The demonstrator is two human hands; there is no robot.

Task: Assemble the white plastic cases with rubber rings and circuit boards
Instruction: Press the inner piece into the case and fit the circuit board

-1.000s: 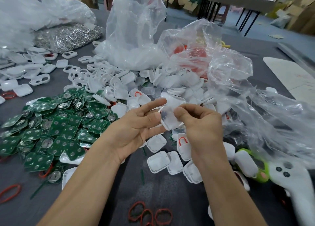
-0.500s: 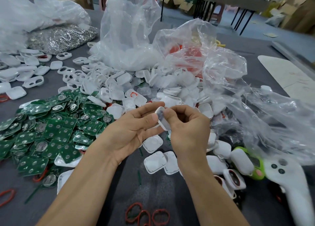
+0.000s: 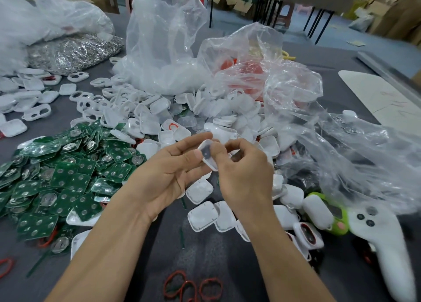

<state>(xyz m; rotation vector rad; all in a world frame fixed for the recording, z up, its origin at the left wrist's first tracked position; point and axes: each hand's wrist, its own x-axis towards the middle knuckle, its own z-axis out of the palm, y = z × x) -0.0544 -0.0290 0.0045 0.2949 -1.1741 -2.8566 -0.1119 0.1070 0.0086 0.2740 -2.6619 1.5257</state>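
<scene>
Both hands meet above the table's middle around one small white plastic case half (image 3: 207, 154), tilted on edge with its hollow side toward me. My left hand (image 3: 168, 171) pinches it between thumb and forefinger. My right hand (image 3: 245, 174) grips its right side with curled fingers. A heap of white case halves (image 3: 218, 119) lies just behind the hands. Green circuit boards (image 3: 57, 176) are piled at the left. Three red rubber rings (image 3: 193, 288) lie on the grey mat near the front edge.
Crumpled clear plastic bags (image 3: 296, 101) rise behind and to the right. A bag of metal clips (image 3: 73, 51) sits far left. A white controller (image 3: 387, 244) and a green device (image 3: 337, 217) lie at the right. Assembled cases (image 3: 307, 233) rest beside them.
The case has been turned from facing flat toward me to standing on edge, and my right fingers have curled further round it. The hands stay in the same place.
</scene>
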